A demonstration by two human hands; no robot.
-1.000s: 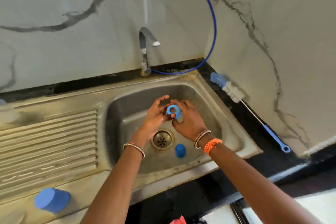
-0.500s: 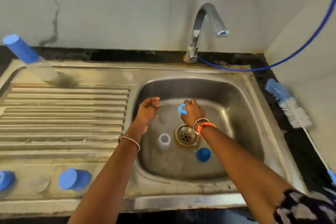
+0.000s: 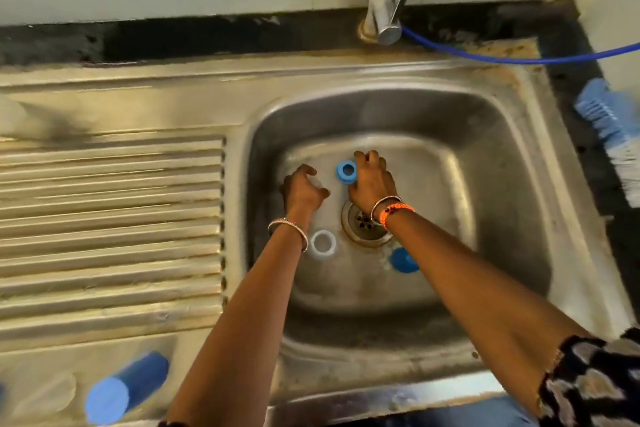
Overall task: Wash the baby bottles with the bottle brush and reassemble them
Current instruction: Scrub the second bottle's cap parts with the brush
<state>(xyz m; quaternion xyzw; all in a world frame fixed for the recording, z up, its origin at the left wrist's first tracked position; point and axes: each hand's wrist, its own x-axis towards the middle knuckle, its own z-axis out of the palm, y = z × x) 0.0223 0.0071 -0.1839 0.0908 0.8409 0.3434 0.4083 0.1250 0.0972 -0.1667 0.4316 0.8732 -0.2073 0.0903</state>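
Observation:
My right hand pinches a blue screw ring low in the sink basin, just behind the drain. To its left, the fingers and thumb of my left hand curl round a pale translucent piece, too blurred to identify. A clear round part with a white rim stands on the basin floor by my left wrist. A blue cap lies beside the drain, under my right forearm. The bottle brush lies on the dark counter at the right.
A blue-capped bottle lies on the ribbed drainboard at the front left. The tap stands behind the basin, with a blue hose running right from its base. A wall rises close on the right.
My hands came apart and dropped to the basin floor. The right kept the blue ring; the left reached down and closed round the pale piece. The view tilted down.

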